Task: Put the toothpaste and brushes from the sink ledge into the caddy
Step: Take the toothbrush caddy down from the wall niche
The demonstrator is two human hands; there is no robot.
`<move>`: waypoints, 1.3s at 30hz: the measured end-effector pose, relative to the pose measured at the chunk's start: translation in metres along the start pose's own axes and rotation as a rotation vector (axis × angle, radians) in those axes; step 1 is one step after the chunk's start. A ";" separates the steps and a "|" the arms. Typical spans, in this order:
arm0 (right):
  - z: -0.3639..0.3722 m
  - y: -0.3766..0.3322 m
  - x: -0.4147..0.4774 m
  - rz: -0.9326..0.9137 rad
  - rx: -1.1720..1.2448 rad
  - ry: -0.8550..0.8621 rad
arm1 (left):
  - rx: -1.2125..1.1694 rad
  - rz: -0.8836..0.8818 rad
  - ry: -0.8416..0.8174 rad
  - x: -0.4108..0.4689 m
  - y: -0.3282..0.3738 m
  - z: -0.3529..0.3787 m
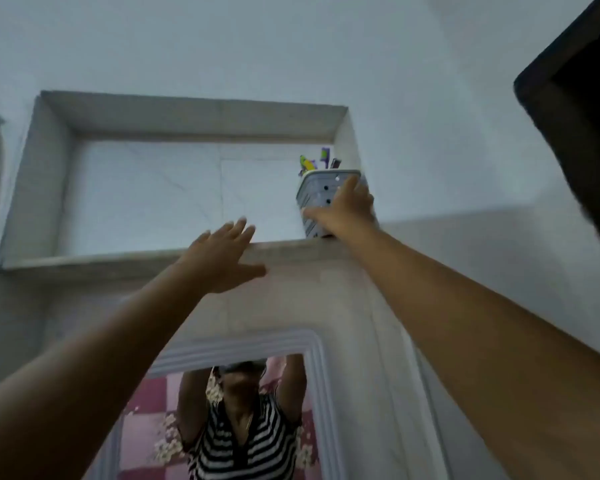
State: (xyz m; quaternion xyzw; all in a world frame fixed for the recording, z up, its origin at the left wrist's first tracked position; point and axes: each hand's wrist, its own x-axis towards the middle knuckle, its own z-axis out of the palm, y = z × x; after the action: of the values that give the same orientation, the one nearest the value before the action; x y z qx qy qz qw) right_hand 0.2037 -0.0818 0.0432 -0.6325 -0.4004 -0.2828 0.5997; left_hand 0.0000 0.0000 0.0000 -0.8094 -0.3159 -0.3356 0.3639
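Two bare arms of yours reach up from the bottom corners of the view. Between them, low in the picture, a mirror (236, 410) in a pale moulded frame reflects a person in a black-and-white striped top with both arms raised.

Further up, your left hand (222, 261) is spread flat with the fingers apart, holding nothing; its palm lies against the front lip of the niche ledge (118, 263), thumb pointing right along the edge.

Your right hand (347, 213) is higher and to the right, laid against the side of the caddy (317, 192) with the thumb across its lower front and the fingers up its right wall. It touches the caddy, but you cannot tell from here whether it truly grasps it or only presses on it.

The caddy, a pale box with dark round holes, stands in the right end of the recessed wall niche (174, 188), its base at the ledge's front edge and its body tilted a little. Brushes (312, 163) in green, yellow and purple stick up out of its top. The toothpaste cannot be picked out.

At far upper right, a dark cabinet corner (575, 81) juts from the white wall.
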 end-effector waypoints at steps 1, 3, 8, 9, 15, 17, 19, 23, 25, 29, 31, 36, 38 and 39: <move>0.002 -0.001 0.001 0.011 -0.036 -0.010 | -0.011 -0.013 -0.046 0.001 -0.003 0.005; 0.010 -0.002 0.004 0.020 -0.100 0.037 | -0.025 -0.011 -0.049 -0.001 -0.010 0.016; 0.018 0.002 0.013 0.205 -0.041 -0.019 | -0.071 -0.024 0.025 -0.004 -0.010 0.030; 0.020 0.004 0.015 0.217 -0.025 -0.017 | -0.080 -0.032 0.023 -0.004 -0.010 0.030; 0.005 0.005 0.018 0.180 0.117 -0.059 | -0.372 -0.110 -0.079 -0.002 -0.008 0.016; -0.007 0.000 0.013 0.130 0.203 -0.124 | -0.563 -0.155 -0.123 -0.003 -0.008 0.006; -0.022 -0.007 0.004 0.080 0.368 -0.192 | -0.846 -0.178 -0.161 -0.003 -0.008 -0.006; -0.050 -0.015 -0.031 0.010 0.635 -0.376 | -1.368 -0.239 -0.039 -0.016 -0.002 -0.029; -0.058 -0.013 -0.061 -0.008 0.691 -0.519 | -1.486 -0.212 0.065 -0.030 0.008 -0.035; -0.045 0.016 -0.129 -0.009 0.722 -0.717 | -1.664 -0.299 0.109 -0.076 0.045 -0.028; -0.031 0.041 -0.166 0.030 0.796 -0.763 | -1.760 -0.335 0.074 -0.108 0.064 -0.005; 0.015 0.122 -0.282 0.037 0.897 -0.776 | -1.846 -0.686 0.024 -0.217 0.117 0.089; 0.025 0.154 -0.334 0.040 0.902 -0.821 | -1.835 -0.774 0.030 -0.266 0.142 0.122; 0.028 0.171 -0.357 0.051 0.906 -0.854 | -1.819 -0.798 -0.002 -0.290 0.153 0.136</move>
State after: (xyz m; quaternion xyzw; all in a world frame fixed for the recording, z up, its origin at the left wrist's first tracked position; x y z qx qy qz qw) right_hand 0.1588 -0.1075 -0.3504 -0.3817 -0.6699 0.2076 0.6021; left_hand -0.0086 -0.0510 -0.3516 -0.6150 -0.1879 -0.5474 -0.5356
